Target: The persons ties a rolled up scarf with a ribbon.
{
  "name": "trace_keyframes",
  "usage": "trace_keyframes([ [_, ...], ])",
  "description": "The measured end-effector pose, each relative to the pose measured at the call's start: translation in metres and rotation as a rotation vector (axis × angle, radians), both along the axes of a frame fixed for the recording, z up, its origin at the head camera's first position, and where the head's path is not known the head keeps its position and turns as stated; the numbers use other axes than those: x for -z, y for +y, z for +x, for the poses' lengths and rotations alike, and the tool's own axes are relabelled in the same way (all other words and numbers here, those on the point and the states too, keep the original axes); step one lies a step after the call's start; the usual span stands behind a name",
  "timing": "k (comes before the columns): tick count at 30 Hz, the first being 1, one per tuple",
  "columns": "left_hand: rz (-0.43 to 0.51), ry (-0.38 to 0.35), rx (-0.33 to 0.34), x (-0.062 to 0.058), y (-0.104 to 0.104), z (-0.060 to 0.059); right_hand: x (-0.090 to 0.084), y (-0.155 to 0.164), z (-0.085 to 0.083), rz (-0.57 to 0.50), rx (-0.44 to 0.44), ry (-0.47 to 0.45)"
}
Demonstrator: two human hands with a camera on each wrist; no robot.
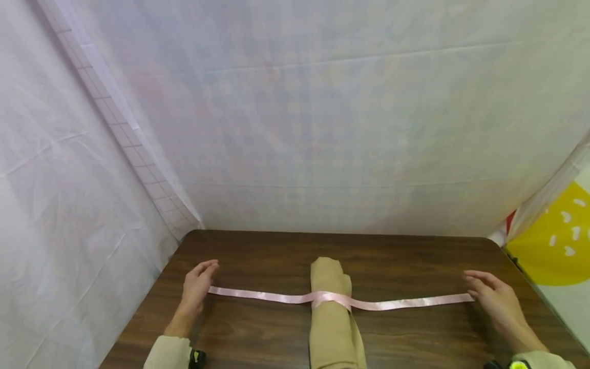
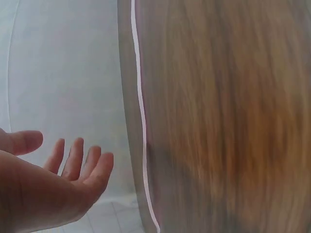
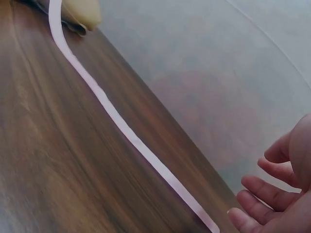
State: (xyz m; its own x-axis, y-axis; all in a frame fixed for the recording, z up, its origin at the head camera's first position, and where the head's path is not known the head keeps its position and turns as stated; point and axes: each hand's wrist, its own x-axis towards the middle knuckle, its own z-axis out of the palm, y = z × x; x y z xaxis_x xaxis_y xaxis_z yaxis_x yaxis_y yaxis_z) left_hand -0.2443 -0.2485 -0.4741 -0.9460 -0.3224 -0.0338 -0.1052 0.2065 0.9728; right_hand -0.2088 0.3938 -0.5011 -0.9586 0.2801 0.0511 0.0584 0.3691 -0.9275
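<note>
A rolled tan cloth (image 1: pixel 333 330) lies on the table with a pink satin ribbon (image 1: pixel 392 305) wrapped across it. The ribbon's two tails stretch out to the left and right. Beside the left tail, my left hand (image 1: pixel 195 287) is held with loosely bent fingers; the left wrist view shows its thumb apart from them and nothing held. My right hand (image 1: pixel 500 302) hovers by the other tail, fingers relaxed and slightly curled. In the right wrist view that tail's end lies just short of the fingertips (image 3: pixel 236 216), apart from them.
The dark wood-grain table (image 1: pixel 258 251) has rounded far corners. White sheeting (image 1: pixel 322 128) hangs behind it and along the left side. A yellow item with white marks (image 1: pixel 560 241) is off the table's right edge.
</note>
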Motion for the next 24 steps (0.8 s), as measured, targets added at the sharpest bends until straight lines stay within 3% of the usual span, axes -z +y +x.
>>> trace_keyframes([
  [6,0.103,0.031,0.1,-0.001,0.024,-0.004,-0.008,-0.025,-0.006,0.158,-0.067,0.016],
  [13,0.223,0.049,0.234,-0.007,0.053,-0.011,-0.016,-0.058,-0.017,0.13,-0.224,0.074],
  [24,0.2,-0.007,0.498,-0.006,0.108,-0.016,-0.014,-0.105,-0.029,0.047,-0.383,0.141],
])
